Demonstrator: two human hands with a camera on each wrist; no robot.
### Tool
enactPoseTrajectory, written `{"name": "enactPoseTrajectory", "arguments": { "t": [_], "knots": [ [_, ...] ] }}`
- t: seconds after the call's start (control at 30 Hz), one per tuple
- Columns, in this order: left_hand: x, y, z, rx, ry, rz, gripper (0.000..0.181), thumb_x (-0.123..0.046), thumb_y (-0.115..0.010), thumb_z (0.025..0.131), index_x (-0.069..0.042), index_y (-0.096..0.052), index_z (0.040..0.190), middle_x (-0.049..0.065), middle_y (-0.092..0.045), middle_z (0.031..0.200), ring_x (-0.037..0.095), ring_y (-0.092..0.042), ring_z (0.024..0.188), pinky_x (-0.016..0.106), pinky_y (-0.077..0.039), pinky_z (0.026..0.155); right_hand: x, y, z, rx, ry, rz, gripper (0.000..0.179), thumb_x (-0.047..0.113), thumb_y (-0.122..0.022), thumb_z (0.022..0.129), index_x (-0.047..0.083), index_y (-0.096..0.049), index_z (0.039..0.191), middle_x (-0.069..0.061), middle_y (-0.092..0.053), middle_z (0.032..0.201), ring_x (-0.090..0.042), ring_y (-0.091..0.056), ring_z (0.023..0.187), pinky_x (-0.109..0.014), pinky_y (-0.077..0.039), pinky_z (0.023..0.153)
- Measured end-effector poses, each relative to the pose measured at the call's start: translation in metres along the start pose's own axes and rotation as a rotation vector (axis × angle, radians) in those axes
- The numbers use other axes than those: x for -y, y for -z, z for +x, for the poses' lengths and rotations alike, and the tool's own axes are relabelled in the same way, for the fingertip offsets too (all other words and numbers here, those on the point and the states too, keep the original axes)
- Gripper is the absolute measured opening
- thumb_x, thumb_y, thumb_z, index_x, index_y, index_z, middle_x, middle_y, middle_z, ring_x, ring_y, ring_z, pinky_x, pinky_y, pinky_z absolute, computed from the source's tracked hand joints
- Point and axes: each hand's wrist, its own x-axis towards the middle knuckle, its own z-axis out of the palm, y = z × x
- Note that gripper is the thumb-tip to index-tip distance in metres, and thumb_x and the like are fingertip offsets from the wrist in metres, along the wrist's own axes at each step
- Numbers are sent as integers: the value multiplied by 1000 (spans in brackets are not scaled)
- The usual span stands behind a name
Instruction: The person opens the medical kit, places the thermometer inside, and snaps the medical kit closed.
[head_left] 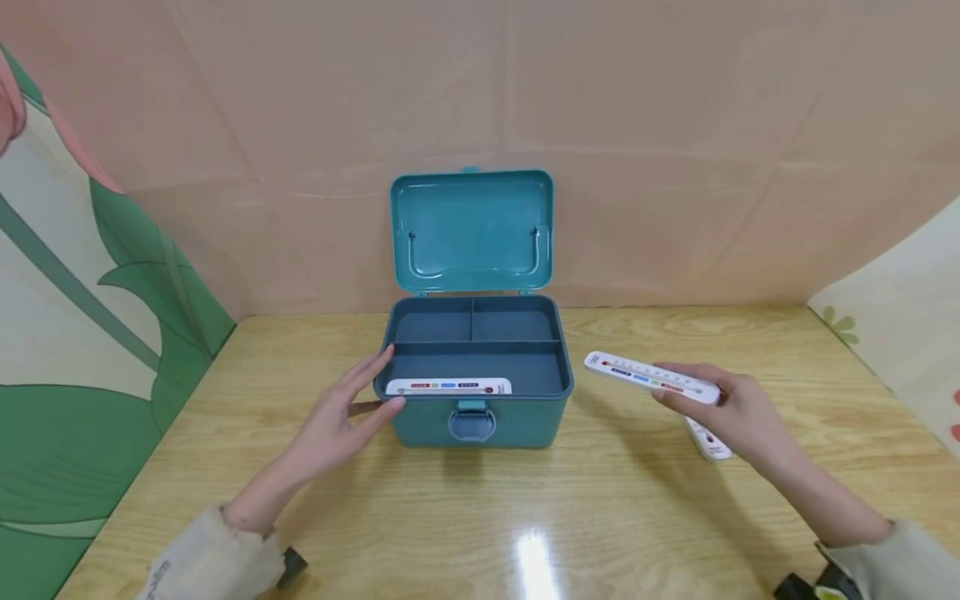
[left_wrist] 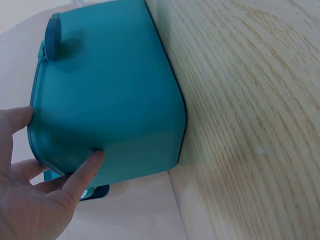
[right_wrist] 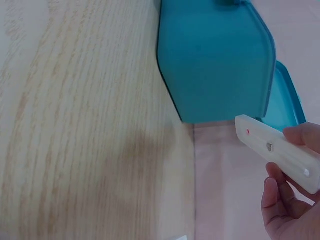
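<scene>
A teal storage box stands on the table with its lid raised at the back. My left hand rests on the box's left side, fingers spread and touching its rim and wall; the left wrist view shows the fingertips on the wall. Inside the front compartment lies a white thermometer along the near wall. To the right of the box, my right hand pinches a second white thermometer above the table. Partly hidden beneath that hand, another white thermometer lies on the table.
The box's tray has two smaller back compartments and a wide front one. A round latch hangs on its front. Behind the wooden table rises a pinkish cloth backdrop. Patterned panels stand at both sides.
</scene>
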Motion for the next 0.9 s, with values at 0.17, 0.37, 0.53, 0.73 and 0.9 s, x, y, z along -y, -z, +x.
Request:
{"name": "enactPoseTrajectory", "arguments": {
  "t": [0.17, 0.37, 0.53, 0.73, 0.9],
  "knots": [
    [0, 0, 0, -3, -10, -9, 67, -30, -63, 94, -20, -30, 152, 16, -22, 157, 38, -30, 141, 42, -54, 93, 5, 4, 1, 6, -4, 9, 43, 33, -71, 87, 12, -64, 125, 22, -62, 83, -4, -46, 50, -25, -39, 39],
    [1, 1, 0, 1, -8, -11, 67, -30, -62, 94, -20, -29, 152, 16, -22, 158, 38, -30, 141, 43, -54, 93, 12, 8, 2, -12, -4, 6, 44, 33, -71, 87, 14, -64, 126, 20, -63, 81, -4, -48, 52, -25, -40, 41],
    [1, 1, 0, 2, -4, -10, 67, -30, -63, 94, -20, -29, 152, 15, -21, 158, 38, -29, 141, 44, -54, 93, 16, 12, 4, -20, -7, -10, 45, 33, -72, 87, 15, -64, 127, 21, -62, 80, -4, -49, 54, -25, -40, 42],
    [1, 1, 0, 3, 1, -4, 68, -31, -63, 94, -20, -29, 152, 15, -22, 158, 38, -30, 141, 44, -54, 93, 21, 15, 4, -32, 2, -7, 43, 33, -72, 86, 17, -64, 126, 27, -60, 85, -4, -52, 58, -24, -43, 45],
    [1, 0, 0, 1, -10, -10, 68, -29, -63, 94, -18, -30, 151, 16, -22, 158, 38, -29, 141, 43, -54, 93, 25, 16, 4, -37, 10, -14, 44, 36, -72, 86, 18, -65, 126, 27, -60, 91, -4, -53, 61, -24, -44, 48]
  ]
}}
